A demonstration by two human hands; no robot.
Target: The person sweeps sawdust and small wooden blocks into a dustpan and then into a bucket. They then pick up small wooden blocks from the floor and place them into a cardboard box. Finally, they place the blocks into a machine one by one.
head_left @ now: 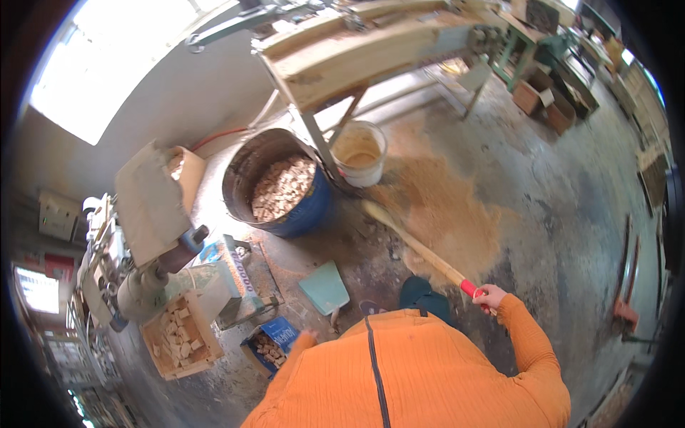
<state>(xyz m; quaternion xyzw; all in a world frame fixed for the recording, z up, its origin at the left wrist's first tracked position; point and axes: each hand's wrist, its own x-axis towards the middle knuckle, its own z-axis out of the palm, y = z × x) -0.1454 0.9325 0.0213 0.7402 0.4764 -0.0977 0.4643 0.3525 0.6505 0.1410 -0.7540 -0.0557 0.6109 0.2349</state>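
My right hand point(488, 298) is closed round the red-wrapped end of a long pale broom point(428, 255). The broom slants away to the far left, its far end low over the floor beside a spread of sawdust point(446, 207). My left hand point(308, 338) hangs low beside a blue cardboard box point(280, 332) with small wood pieces inside; its fingers are too small and blurred to read. Just beyond it a pale green dustpan point(325, 287) lies on the floor.
A blue drum point(308, 214) of wood offcuts and a white bucket point(371, 171) stand by a wooden workbench point(321, 82). On the left are a machine point(143, 289) and a wooden crate point(160, 367) of blocks. Cardboard boxes point(528, 98) sit far right.
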